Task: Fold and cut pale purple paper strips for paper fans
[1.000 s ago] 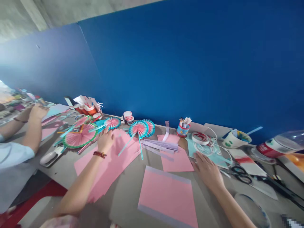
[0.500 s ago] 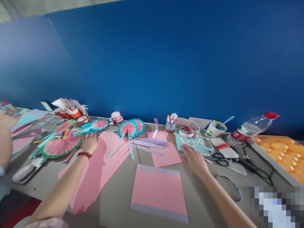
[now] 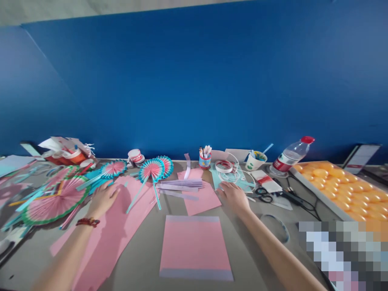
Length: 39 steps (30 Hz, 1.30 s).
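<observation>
My left hand lies over the far left part of a large pink paper, fingers spread and holding nothing. My right hand rests palm down, fingers stretched, between a smaller pink sheet and a light blue sheet. In front of me, between my forearms, lies a pink paper with lavender strips along its far and near edges. Pink-and-blue pleated paper fans with blue sticks lie right of my left hand. Folded lavender strips lie beyond the middle sheet.
Larger pleated fans with green rims crowd the left. Along the back stand a pen cup, a paper cup and a bottle. Scissors, a glue gun and a tray of orange domes lie at right.
The view has turned rightward, and another person's arm at the left edge has left the frame. My left hand has drawn back slightly towards me; my right hand stays in nearly the same place.
</observation>
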Motion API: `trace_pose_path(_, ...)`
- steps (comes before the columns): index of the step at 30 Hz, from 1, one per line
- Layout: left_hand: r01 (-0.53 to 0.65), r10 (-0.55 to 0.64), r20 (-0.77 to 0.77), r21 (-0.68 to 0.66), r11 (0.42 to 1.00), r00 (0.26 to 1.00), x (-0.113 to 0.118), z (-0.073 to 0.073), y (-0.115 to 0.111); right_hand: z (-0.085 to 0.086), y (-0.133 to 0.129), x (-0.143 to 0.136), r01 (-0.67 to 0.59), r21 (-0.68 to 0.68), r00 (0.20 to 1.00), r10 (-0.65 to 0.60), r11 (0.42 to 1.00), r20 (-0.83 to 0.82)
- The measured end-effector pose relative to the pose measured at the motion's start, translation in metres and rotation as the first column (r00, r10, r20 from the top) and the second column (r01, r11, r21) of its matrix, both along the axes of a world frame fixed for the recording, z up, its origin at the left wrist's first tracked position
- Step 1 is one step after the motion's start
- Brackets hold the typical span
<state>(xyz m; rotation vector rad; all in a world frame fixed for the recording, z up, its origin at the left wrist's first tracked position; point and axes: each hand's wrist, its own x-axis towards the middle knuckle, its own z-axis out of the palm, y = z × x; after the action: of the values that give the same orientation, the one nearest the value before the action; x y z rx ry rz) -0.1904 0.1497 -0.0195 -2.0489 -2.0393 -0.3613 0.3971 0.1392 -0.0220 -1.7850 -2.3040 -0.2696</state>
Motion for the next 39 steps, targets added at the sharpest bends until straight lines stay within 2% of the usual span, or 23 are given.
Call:
trace_pose_path(6, 0.116, -0.117, 0.079, 0.027, 0.993, 0.99, 0.025, -0.003, -0.012, 0.007, 0.007, -0.001, -0.021, -0.024, 0.998, 0.022, 0.999, 0.051)
trace_pose_path(12, 0.247, -0.251, 0.168, 0.044, 0.968, 0.953, 0.057, 0.004, -0.031, 0.003, 0.007, 0.001, -0.093, -0.015, 0.991, 0.094, 0.996, 0.097)
trace_pose_path(16, 0.287, -0.296, 0.216, 0.073, 0.955, 0.93, 0.076, 0.017, -0.047, 0.002, 0.005, 0.007, -0.156, 0.005, 0.983, 0.154, 0.988, 0.099)
trace_pose_path(20, 0.283, -0.311, 0.267, 0.137, 0.949, 0.912, 0.1, 0.038, -0.062, -0.001, 0.001, 0.013, -0.193, 0.036, 0.978, 0.189, 0.981, 0.085)
trace_pose_path(22, 0.302, -0.351, 0.321, 0.192, 0.934, 0.88, 0.116, 0.049, -0.068, -0.002, 0.0, 0.015, -0.211, 0.049, 0.975, 0.207, 0.976, 0.079)
trace_pose_path(26, 0.416, -0.482, 0.364, 0.248, 0.875, 0.797, 0.153, 0.07, -0.073, -0.003, 0.002, 0.017, -0.218, 0.086, 0.975, 0.214, 0.972, 0.055)
trace_pose_path(30, 0.545, -0.616, 0.387, 0.288, 0.788, 0.686, 0.192, 0.08, -0.074, -0.004, 0.004, 0.02, -0.156, 0.145, 0.988, 0.157, 0.977, 0.003)
trace_pose_path(35, 0.668, -0.696, 0.446, 0.251, 0.701, 0.563, 0.243, 0.082, -0.077, -0.006, 0.006, 0.023, -0.118, 0.181, 0.989, 0.132, 0.976, -0.071)
trace_pose_path(37, 0.718, -0.716, 0.462, 0.214, 0.663, 0.523, 0.267, 0.08, -0.07, -0.006, 0.006, 0.024, -0.132, 0.177, 0.985, 0.149, 0.975, -0.092)
trace_pose_path(39, 0.75, -0.728, 0.448, 0.168, 0.639, 0.52, 0.296, 0.074, -0.054, -0.007, 0.007, 0.024, -0.152, 0.165, 0.979, 0.171, 0.975, -0.109)
